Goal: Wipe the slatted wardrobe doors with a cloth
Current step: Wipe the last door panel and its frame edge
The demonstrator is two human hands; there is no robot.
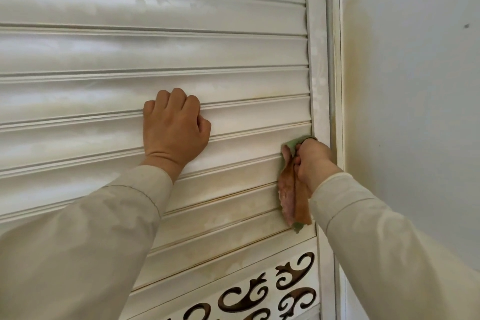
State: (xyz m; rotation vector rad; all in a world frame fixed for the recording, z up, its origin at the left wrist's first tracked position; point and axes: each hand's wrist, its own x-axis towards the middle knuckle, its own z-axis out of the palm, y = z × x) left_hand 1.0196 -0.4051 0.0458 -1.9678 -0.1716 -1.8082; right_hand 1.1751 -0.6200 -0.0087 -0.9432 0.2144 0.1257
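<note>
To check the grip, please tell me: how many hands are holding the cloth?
1. The right hand grips the cloth at the door's right edge. The left hand rests curled on the slats, holding nothing.

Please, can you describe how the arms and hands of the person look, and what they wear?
Both arms wear long, loose sleeves of pale beige fabric, the left sleeve and the right sleeve, each ending in a plain stitched cuff at the wrist. The left hand and right hand are bare: no gloves, rings or watch visible.
</note>
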